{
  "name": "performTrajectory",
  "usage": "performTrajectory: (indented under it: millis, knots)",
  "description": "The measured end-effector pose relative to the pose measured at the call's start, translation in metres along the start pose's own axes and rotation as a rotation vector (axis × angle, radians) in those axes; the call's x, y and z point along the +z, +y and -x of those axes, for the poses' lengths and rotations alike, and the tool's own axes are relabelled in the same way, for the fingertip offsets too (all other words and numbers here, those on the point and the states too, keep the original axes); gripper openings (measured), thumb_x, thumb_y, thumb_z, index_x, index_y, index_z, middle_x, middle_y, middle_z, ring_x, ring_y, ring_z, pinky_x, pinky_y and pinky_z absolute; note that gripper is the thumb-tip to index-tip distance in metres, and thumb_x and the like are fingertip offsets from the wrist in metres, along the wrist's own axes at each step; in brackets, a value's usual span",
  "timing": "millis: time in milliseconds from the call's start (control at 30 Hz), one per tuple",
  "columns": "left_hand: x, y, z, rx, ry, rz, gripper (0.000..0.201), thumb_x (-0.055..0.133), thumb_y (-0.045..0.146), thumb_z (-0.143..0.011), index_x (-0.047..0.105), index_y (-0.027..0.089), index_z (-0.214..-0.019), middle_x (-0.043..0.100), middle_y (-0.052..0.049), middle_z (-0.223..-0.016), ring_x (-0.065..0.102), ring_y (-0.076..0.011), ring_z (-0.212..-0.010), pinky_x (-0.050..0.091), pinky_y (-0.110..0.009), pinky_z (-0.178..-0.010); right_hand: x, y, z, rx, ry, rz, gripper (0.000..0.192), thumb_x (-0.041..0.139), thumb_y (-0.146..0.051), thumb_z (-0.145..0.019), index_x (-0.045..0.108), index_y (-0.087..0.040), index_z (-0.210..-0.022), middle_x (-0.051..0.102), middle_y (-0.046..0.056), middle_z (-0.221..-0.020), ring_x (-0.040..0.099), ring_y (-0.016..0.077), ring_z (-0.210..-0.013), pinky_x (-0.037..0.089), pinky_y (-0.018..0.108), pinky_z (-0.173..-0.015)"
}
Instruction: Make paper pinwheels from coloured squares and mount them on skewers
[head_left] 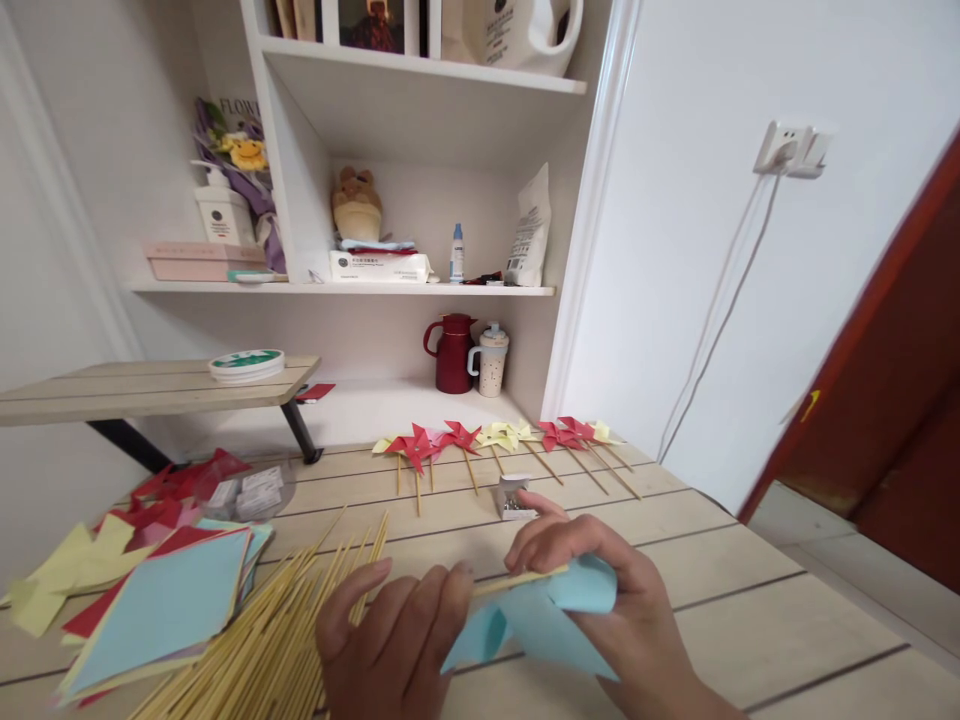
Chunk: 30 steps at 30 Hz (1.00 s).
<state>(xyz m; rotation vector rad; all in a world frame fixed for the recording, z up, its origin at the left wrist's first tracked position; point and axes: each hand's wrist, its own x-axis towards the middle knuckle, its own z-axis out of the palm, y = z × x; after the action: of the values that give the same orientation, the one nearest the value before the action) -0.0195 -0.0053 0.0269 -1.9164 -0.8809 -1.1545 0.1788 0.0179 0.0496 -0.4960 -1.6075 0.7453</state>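
I observe both hands low over the pale wooden plank table [750, 590], working a folded light-blue paper pinwheel [540, 620] with a thin bamboo stick [517, 580] laid against it. All positions below are given relative to this pinwheel.

The right hand [600, 590] covers its upper edge, fingers curled down and pinching the blue paper and the stick together. The left hand [397, 640] sits just to its left, fingers bent and closed against the paper's left edge, where the stick's end meets them.

Further left lies a loose bundle of bamboo skewers [285, 640], touching the left hand's wrist area. Beyond that is a stack of square coloured paper sheets, blue on top [165, 610], with red and yellow cut pieces [67, 580] scattered behind it.

Just behind the pinwheel stands a small clear box of metal pins [514, 497]. Further behind, a row of finished red and yellow paper pinwheels on sticks [495, 445] lies along the table's far edge.
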Motion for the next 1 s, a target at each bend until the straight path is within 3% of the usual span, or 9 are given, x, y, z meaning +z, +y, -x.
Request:
performTrajectory:
  millis: [200,300,433,700,833,933,1000]
  knots:
    - [0.003,0.002,0.000,-0.014,0.007,0.019,0.029,0.048,0.001,-0.089,0.071,0.013,-0.103,0.077,-0.002,-0.085,0.065,-0.0097,-0.075,0.029,-0.036,-0.106,-0.003,0.002,0.000,0.075,0.020,0.076,0.007,0.069,-0.023,-0.084,0.063,-0.026,-0.084,0.070,-0.004,-0.077,0.067,0.0155,-0.072,0.029,0.049,-0.116]
    - [0.000,0.004,-0.003,-0.005,0.012,0.006,0.028,0.048,0.002,-0.090,0.071,0.013,-0.102,0.077,-0.001,-0.085,0.065,-0.0102,-0.076,0.027,-0.036,-0.108,-0.005,0.002,-0.001,-0.026,-0.006,0.077,0.006,0.067,-0.024,-0.086,0.063,-0.027,-0.085,0.071,-0.003,-0.078,0.068,0.0172,-0.074,0.028,0.051,-0.115]
    - [0.000,0.009,-0.004,-0.112,0.076,-0.001,0.029,0.050,0.001,-0.091,0.072,0.016,-0.104,0.079,0.001,-0.088,0.065,-0.0130,-0.082,0.022,-0.040,-0.112,-0.007,0.003,-0.003,-0.181,-0.027,0.121,0.007,0.065,-0.022,-0.088,0.063,-0.029,-0.088,0.072,-0.002,-0.079,0.068,0.0190,-0.076,0.029,0.053,-0.112]
    - [0.003,0.010,-0.008,-0.159,0.097,0.004,0.027,0.055,0.000,-0.088,0.072,0.018,-0.101,0.079,0.002,-0.086,0.066,-0.0134,-0.083,0.020,-0.041,-0.113,-0.009,0.008,-0.005,-0.178,-0.016,0.147,0.017,0.069,-0.019,-0.086,0.063,-0.031,-0.097,0.074,-0.003,-0.080,0.068,0.0191,-0.076,0.031,0.053,-0.110]
    - [0.006,-0.002,-0.003,-0.099,0.022,0.050,0.025,0.058,0.005,-0.087,0.070,0.017,-0.105,0.078,0.001,-0.087,0.067,-0.0128,-0.076,0.027,-0.038,-0.108,-0.010,0.013,-0.006,-0.190,-0.064,0.181,0.022,0.070,-0.026,-0.086,0.063,-0.033,-0.105,0.073,-0.001,-0.092,0.067,0.0214,-0.089,0.033,0.052,-0.109]
    - [0.017,-0.002,0.007,-0.246,0.009,0.183,0.028,0.056,0.005,-0.085,0.069,0.021,-0.103,0.077,0.001,-0.086,0.067,-0.0135,-0.071,0.044,-0.033,-0.089,-0.011,0.019,-0.006,-0.084,-0.074,0.205,0.041,0.074,-0.031,-0.082,0.058,-0.034,-0.120,0.065,0.005,-0.119,0.058,0.0264,-0.114,0.039,0.049,-0.106]
    - [0.025,0.005,0.011,-0.498,0.001,0.317,0.030,0.056,0.007,-0.080,0.073,0.026,-0.097,0.077,0.001,-0.082,0.069,-0.0176,-0.075,0.050,-0.030,-0.073,-0.012,0.024,-0.006,-0.008,-0.048,0.194,0.052,0.074,-0.035,-0.081,0.052,-0.034,-0.129,0.053,0.007,-0.136,0.052,0.0284,-0.123,0.042,0.047,-0.104]
